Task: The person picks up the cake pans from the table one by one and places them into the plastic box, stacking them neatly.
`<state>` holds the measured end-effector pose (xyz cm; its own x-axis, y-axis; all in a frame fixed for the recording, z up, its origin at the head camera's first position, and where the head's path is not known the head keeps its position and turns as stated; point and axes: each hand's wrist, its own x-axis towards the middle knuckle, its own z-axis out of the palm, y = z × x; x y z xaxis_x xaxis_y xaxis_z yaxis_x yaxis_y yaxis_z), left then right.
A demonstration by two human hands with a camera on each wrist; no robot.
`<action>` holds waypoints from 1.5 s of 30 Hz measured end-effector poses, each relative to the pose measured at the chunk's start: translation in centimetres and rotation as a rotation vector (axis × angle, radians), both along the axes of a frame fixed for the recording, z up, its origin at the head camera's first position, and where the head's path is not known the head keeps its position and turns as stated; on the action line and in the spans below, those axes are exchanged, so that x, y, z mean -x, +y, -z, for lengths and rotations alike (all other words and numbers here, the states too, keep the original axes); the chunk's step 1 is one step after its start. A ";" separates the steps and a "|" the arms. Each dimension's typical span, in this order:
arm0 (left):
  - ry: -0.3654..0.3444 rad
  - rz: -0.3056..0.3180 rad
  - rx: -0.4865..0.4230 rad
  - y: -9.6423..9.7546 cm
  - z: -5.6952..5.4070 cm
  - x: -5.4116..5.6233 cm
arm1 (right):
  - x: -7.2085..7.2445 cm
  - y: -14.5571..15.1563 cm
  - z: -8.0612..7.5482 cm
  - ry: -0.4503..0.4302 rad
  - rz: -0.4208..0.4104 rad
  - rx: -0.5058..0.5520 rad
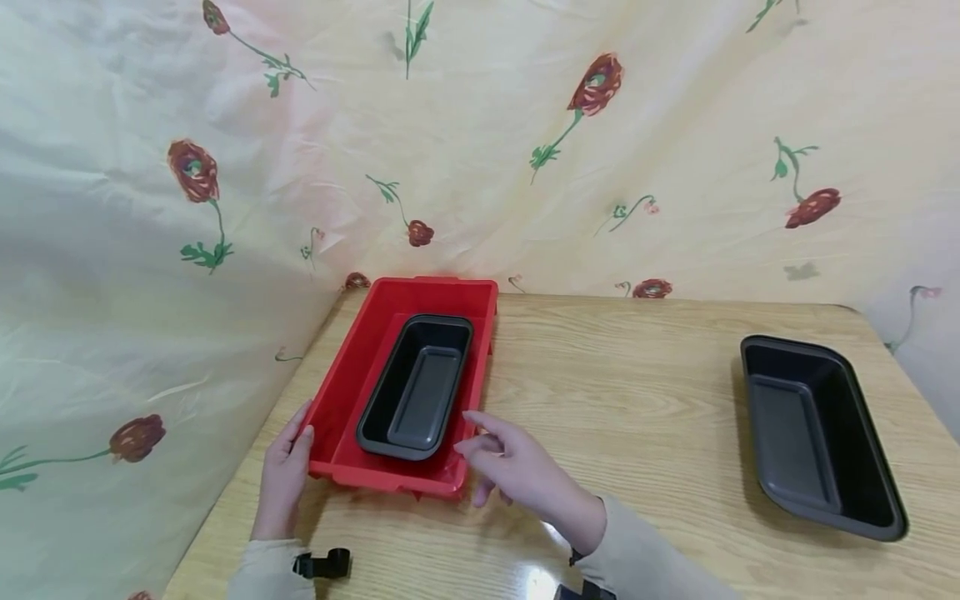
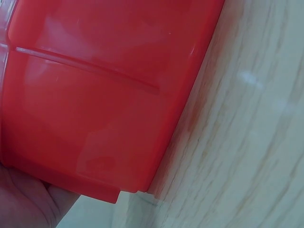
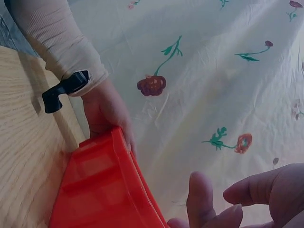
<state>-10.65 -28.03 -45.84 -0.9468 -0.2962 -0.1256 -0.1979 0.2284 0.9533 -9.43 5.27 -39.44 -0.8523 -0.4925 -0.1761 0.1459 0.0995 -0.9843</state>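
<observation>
A red plastic tray (image 1: 341,396) sits at the left of the table with a dark loaf pan (image 1: 426,396) lying inside it. My left hand (image 1: 285,471) holds the tray's rim at its near left corner, thumb on the upper side. In the left wrist view, the tray's ribbed outer wall (image 2: 95,114) fills much of the picture, and part of the left hand (image 2: 26,199) shows below the rim. My right hand (image 1: 517,467) is at the near right corner, fingers loosely bent and spread, the fingertips overlapping the rim. Thumb and fingers stand apart in the right wrist view, gripping nothing.
Another dark loaf pan (image 1: 795,433) rests on the right side of the wooden table (image 1: 615,375). Behind and to the left hangs a flowered cloth (image 1: 480,150), close to the table's edges. Black straps with small mounts (image 1: 322,564) circle the wrists.
</observation>
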 end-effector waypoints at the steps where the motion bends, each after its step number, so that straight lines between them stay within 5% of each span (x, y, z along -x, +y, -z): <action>1: 0.000 0.000 0.000 0.0 0.0 0.0 | -0.1 0.2 0.0 0.004 -0.002 0.005; 45: 0.000 0.004 -0.005 0.1 -0.3 -0.2 | -1.9 11.0 -0.6 0.124 0.108 -0.064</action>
<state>-10.49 -27.96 -45.53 -0.9479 -0.2922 -0.1268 -0.1969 0.2245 0.9544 -7.55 16.31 -38.86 -0.9169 -0.3878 -0.0946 0.0371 0.1531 -0.9875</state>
